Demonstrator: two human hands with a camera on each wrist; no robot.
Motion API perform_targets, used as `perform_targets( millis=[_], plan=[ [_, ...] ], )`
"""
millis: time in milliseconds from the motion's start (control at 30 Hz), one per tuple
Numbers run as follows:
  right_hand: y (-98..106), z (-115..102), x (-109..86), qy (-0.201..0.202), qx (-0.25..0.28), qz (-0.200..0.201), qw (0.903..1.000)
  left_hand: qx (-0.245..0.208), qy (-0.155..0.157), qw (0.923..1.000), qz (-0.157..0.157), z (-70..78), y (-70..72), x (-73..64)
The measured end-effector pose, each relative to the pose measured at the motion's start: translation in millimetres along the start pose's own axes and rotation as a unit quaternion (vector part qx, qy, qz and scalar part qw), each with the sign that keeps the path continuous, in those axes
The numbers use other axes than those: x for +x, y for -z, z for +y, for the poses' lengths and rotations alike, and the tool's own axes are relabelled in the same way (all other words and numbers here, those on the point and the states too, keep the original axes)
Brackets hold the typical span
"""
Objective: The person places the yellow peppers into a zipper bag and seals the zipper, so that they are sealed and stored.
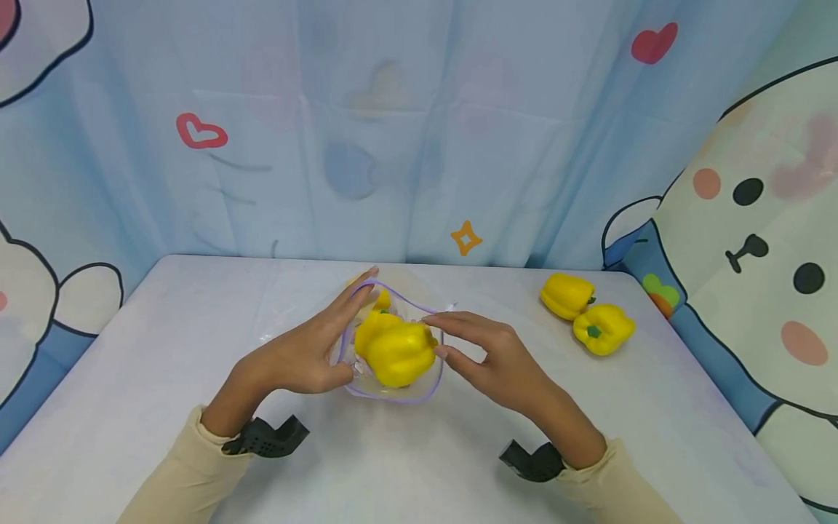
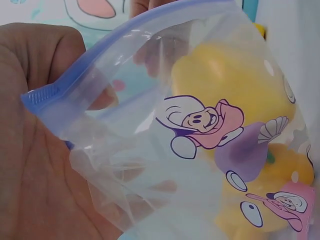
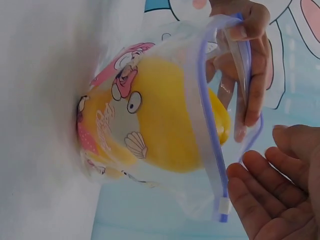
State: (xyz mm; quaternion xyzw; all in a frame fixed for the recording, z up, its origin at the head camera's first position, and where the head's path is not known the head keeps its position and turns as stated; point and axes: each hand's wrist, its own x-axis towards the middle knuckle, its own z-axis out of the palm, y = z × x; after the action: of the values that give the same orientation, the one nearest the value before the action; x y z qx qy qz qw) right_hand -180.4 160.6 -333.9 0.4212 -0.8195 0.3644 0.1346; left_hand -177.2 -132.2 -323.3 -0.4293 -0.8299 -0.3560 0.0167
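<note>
A clear zip bag (image 1: pixel 419 397) with a purple zip rim and pink cartoon prints stands at the table's middle, its mouth spread wide. Inside, a yellow bell pepper (image 1: pixel 398 358) lies on top, close below the opening. Lower in the bag, more yellow pepper (image 2: pixel 292 162) shows through the plastic. My left hand (image 1: pixel 297 356) holds the left side of the rim, thumb at the near edge and fingers along the far one. At the right side of the rim is my right hand (image 1: pixel 500 360), fingers relaxed and fingertips right by the edge and the pepper.
Two yellow bell peppers, one behind (image 1: pixel 564 295) and one in front (image 1: pixel 604 330), lie together at the table's back right. A white cloth covers the table (image 1: pixel 164 349). Behind it hangs a blue cartoon curtain (image 1: pixel 406 182). Black straps (image 1: pixel 265 439) sit at both wrists.
</note>
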Motion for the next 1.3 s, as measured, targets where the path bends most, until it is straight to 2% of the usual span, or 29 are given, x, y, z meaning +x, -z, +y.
perform_targets(
  millis=[200, 433, 933, 1300],
  plan=[
    [7.1, 6.1, -3.8, 0.024, 0.030, 0.053, 0.9978, -0.001, 0.002, 1.0000, -0.003, 0.5, -0.5, -0.4],
    [13.7, 15.5, -12.3, 0.010, 0.036, 0.067, 0.9971, 0.003, 0.011, 0.9999, -0.009, 1.3, -0.9, -0.7],
    [34.9, 35.4, -37.2, -0.054, -0.004, 0.082, 0.9951, 0.003, 0.018, 0.9997, -0.014, 0.5, -1.6, -1.2],
    [60.0, 57.8, -62.3, -0.122, -0.036, 0.109, 0.9859, 0.007, 0.012, 0.9999, -0.010, -0.5, -2.5, -1.2]
  ],
)
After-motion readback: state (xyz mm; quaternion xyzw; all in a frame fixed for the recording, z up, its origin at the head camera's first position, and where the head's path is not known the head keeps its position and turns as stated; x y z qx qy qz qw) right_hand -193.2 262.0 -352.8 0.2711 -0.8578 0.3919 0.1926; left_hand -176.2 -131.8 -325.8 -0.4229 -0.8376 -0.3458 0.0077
